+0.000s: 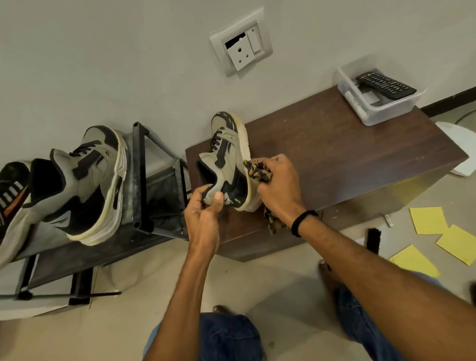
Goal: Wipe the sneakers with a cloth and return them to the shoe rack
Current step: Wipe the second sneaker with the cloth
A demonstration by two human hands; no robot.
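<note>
Here's the dark brown tabletop [340, 146], running along the wall, and hard against its left end stands the black metal shoe rack [138, 177]. On the rack's top shelf sits one grey-and-black sneaker [91, 180], toe to the wall, with a darker shoe [7, 196] just beside it at the frame's edge. At the far end of the tabletop sits a clear plastic tub [382, 115]. Inside it a black remote [386, 85] lies slanted across the top, with something white beneath that I can't make out.

Now the action: the second sneaker [226, 163] is on the tabletop's near-left corner, toe towards the wall. The left hand [203, 209] grips its heel collar, thumb outside, fingers tucked in. The right hand [280, 181] is curled tight round a bunched, patterned cloth [257, 171], pressing it to the white sole edge; a tail of cloth hangs below the wrist.

On the floor to the right lie yellow papers [429, 220] and, close by, a small black brush [373, 240].
</note>
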